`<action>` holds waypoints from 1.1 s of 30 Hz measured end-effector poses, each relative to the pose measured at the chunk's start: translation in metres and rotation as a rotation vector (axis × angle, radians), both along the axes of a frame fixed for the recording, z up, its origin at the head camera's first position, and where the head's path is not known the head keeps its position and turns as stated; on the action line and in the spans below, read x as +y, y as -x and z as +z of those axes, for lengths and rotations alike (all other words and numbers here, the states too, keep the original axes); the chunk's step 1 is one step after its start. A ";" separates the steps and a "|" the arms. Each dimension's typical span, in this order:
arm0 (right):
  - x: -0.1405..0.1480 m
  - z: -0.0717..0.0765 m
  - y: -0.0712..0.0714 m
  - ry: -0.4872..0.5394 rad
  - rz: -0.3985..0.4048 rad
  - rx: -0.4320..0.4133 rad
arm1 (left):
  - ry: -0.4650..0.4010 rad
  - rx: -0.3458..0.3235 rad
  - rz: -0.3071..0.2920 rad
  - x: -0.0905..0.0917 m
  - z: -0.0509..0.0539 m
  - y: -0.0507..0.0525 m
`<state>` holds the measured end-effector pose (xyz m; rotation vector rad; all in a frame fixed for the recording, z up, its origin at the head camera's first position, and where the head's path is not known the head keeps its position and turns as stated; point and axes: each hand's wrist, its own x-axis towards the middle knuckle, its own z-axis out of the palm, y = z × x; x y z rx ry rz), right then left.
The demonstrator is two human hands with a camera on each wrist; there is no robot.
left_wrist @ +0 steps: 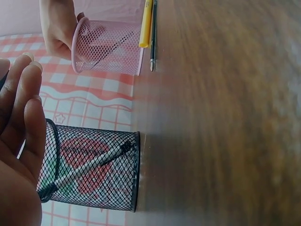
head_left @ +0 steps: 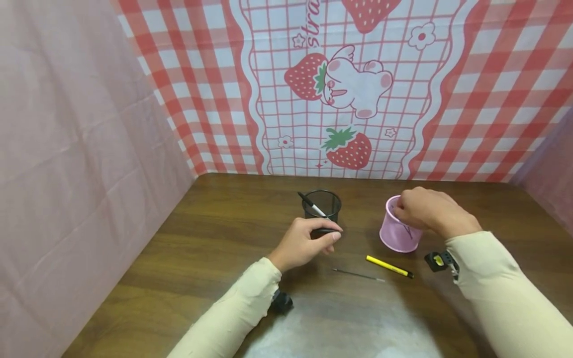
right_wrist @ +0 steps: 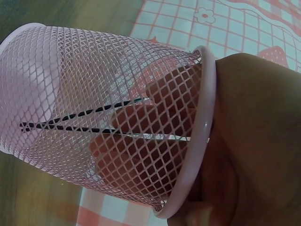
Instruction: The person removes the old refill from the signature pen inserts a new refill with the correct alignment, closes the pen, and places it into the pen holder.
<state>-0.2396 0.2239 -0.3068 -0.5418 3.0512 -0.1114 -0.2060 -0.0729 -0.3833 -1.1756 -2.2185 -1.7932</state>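
Observation:
My left hand [head_left: 309, 241] pinches a slim black pen [head_left: 326, 230] between thumb and fingers, just in front of the black mesh pen cup [left_wrist: 94, 165]. Most of that pen is hidden by the hand. A black-and-white pen [head_left: 313, 204] leans inside the black cup. On the right, my right hand [head_left: 431, 211] reaches over the rim into the pink mesh pen cup [head_left: 398, 236], its fingers [right_wrist: 160, 122] seen through the mesh. Two thin dark pen refills [right_wrist: 80, 113] stand crossed inside, their upper ends among the fingers. Whether the fingers grip one is unclear.
A yellow pen [head_left: 387, 266] with a black end lies on the wooden table [head_left: 179, 268] before the pink cup. Left of it lies a loose pen refill [head_left: 358, 274]. A strawberry-patterned cloth [head_left: 286, 124] hangs behind, and a pink cloth [head_left: 89, 149] hangs at the left.

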 end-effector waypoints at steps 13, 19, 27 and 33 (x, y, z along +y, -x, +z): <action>-0.002 -0.003 0.005 -0.016 -0.009 -0.022 | -0.006 0.010 0.003 -0.003 0.021 -0.019; -0.002 -0.001 0.003 -0.018 -0.001 -0.027 | -0.006 -0.009 0.003 -0.002 0.021 -0.019; -0.001 0.001 0.000 -0.032 0.006 -0.022 | -0.006 -0.009 -0.002 -0.001 0.021 -0.017; -0.001 0.002 -0.001 -0.029 0.017 0.005 | 0.001 -0.001 0.000 0.000 0.020 -0.016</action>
